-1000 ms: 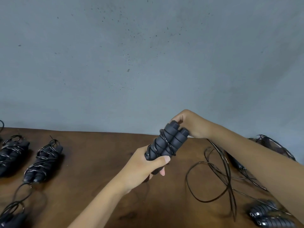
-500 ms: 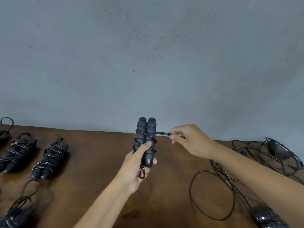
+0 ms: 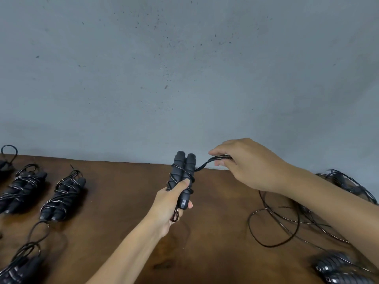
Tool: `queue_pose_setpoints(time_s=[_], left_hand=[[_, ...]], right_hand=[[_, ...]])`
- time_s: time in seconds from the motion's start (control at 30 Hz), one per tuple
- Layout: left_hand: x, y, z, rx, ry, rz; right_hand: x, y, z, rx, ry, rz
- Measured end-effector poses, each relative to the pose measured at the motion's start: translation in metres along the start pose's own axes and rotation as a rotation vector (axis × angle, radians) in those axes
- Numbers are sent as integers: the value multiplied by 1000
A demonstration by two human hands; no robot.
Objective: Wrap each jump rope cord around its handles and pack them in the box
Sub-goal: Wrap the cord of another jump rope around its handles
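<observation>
Jump rope handles (image 3: 184,177), two black foam grips side by side, are held upright above the wooden table (image 3: 127,201), roughly centre frame. Lower part of the pair is gripped by the left hand (image 3: 170,203), fingers curled round, thumb pressed across the front. Several turns of thin black cord (image 3: 213,160) are seen crossed over the handles; a small loop of it hangs out below the left palm. From the upper part of the handles the cord is led off to the right in a doubled strand and is pinched by the right hand (image 3: 246,165), fingers closed on it, hand raised just beside the handle tops. Past the right hand, loose cord (image 3: 272,228) is spread in wide loops on the table under the right forearm.

On the left side of the table, wrapped rope bundles are laid out in a row: one bundle (image 3: 63,197) nearest the centre, a second bundle (image 3: 22,189) beside it, more cut off at the left edge and bottom-left corner. At bottom right, another pair of handles (image 3: 336,269) lies on the table, blurred. A tangle of cord (image 3: 346,183) is seen at the far right table edge. Grey speckled wall (image 3: 184,68) fills the background.
</observation>
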State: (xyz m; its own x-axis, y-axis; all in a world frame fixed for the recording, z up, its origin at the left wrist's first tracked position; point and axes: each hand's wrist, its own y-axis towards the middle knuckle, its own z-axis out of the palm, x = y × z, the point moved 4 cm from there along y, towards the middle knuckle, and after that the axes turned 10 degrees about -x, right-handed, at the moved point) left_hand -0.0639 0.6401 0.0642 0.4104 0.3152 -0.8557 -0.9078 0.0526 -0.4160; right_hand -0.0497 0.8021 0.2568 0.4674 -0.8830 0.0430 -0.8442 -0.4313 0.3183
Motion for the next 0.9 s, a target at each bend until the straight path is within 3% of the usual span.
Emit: queue_pose_setpoints(time_s=[0.33, 0.53, 0.73, 0.9], left_hand=[[-9, -20, 16, 104, 333, 158], [-17, -30, 19, 200, 489, 246], [-26, -42, 15, 260, 598, 375], [-31, -47, 12, 280, 538, 464]], right_hand=[[21, 34, -20, 16, -151, -80], [16, 56, -23, -21, -24, -52], [-15, 69, -11, -2, 276, 97], [-40, 65, 1, 5, 488, 197]])
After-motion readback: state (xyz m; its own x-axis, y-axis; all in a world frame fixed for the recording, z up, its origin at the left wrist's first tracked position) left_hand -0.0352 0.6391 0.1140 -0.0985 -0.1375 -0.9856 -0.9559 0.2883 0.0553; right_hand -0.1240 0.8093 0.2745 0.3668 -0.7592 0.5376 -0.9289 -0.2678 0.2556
